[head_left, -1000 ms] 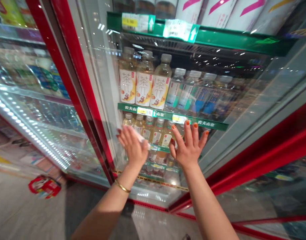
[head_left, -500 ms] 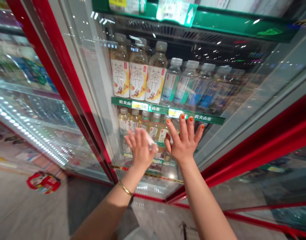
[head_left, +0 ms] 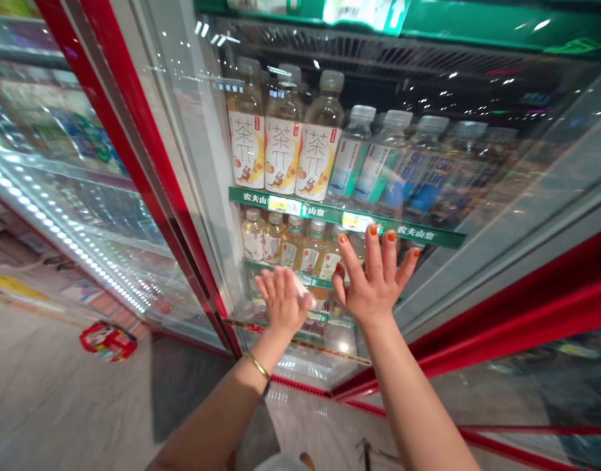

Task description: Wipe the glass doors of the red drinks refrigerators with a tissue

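My right hand [head_left: 373, 284], with orange nails, lies flat with its fingers spread against the glass door [head_left: 496, 190] of a drinks cooler. Lower and to its left is my left hand [head_left: 284, 304], a gold bangle [head_left: 257, 365] on its wrist. Between its thumb and fingers is a small folded white piece like a tissue [head_left: 301, 289], partly hidden by the hand. Behind the glass stand tea bottles [head_left: 283, 150] with white and yellow labels, beside clear water bottles [head_left: 381, 160]. Smaller bottles [head_left: 310, 255] fill the shelf below.
Red door frames [head_left: 148, 163] border the glass on both sides. Another lit cooler [head_left: 74, 170] stands to the left. A red package [head_left: 108, 341] rests on the grey floor [head_left: 59, 399] at lower left. Green shelf strips [head_left: 418, 233] carry price tags.
My left hand has shifted slightly down the glass, still with the white piece. My right hand keeps its place on the door. The whole view has shifted a little.
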`<state>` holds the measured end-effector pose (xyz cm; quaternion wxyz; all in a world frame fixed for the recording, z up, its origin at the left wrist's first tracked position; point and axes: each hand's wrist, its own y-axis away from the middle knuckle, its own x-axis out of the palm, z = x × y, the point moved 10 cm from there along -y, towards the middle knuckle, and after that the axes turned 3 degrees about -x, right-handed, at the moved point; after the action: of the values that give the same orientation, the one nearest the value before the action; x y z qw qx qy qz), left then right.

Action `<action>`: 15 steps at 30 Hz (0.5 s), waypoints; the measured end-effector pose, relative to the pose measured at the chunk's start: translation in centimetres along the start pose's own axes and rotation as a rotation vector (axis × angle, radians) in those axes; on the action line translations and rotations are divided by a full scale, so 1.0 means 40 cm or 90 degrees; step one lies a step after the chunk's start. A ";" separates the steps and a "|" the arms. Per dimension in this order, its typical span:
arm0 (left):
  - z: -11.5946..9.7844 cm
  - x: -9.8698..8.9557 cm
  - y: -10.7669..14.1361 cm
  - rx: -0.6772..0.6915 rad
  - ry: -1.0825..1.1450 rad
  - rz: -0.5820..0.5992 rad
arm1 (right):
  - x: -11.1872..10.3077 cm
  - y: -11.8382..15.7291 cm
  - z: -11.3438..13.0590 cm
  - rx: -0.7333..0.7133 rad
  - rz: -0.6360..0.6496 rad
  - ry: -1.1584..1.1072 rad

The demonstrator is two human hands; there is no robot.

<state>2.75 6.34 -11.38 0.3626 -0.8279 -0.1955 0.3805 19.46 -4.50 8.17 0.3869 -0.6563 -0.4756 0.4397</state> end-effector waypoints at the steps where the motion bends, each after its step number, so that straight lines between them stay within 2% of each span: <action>1: -0.028 0.021 0.034 0.039 -0.005 0.014 | -0.001 -0.002 0.000 -0.003 -0.004 -0.007; 2: -0.039 0.030 0.063 0.062 -0.009 0.023 | -0.003 -0.004 0.000 -0.007 -0.009 -0.017; 4: -0.002 0.009 0.087 0.042 -0.019 0.014 | -0.012 -0.001 0.002 -0.017 -0.017 -0.045; 7: 0.103 -0.066 0.044 -0.056 -0.045 -0.054 | -0.022 0.049 -0.003 -0.019 0.018 -0.089; 9: 0.117 -0.089 0.010 -0.100 -0.060 -0.096 | -0.031 0.129 -0.031 0.019 0.051 -0.092; 10: 0.092 -0.081 0.005 -0.093 -0.064 -0.101 | -0.040 0.182 -0.055 0.053 0.055 -0.084; 12: -0.002 -0.029 0.029 -0.017 -0.063 -0.070 | -0.060 0.306 -0.119 0.150 0.037 -0.057; 14: -0.087 0.032 0.093 0.072 -0.061 -0.026 | -0.058 0.427 -0.163 0.209 0.035 -0.059; 15: -0.101 0.050 0.127 0.094 -0.061 -0.014 | -0.048 0.478 -0.172 0.215 0.040 -0.065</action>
<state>7.40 2.37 -14.35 0.4170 -0.7775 -0.1936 0.4291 31.08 -11.73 -6.96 0.4534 -0.5733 -0.3930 0.5579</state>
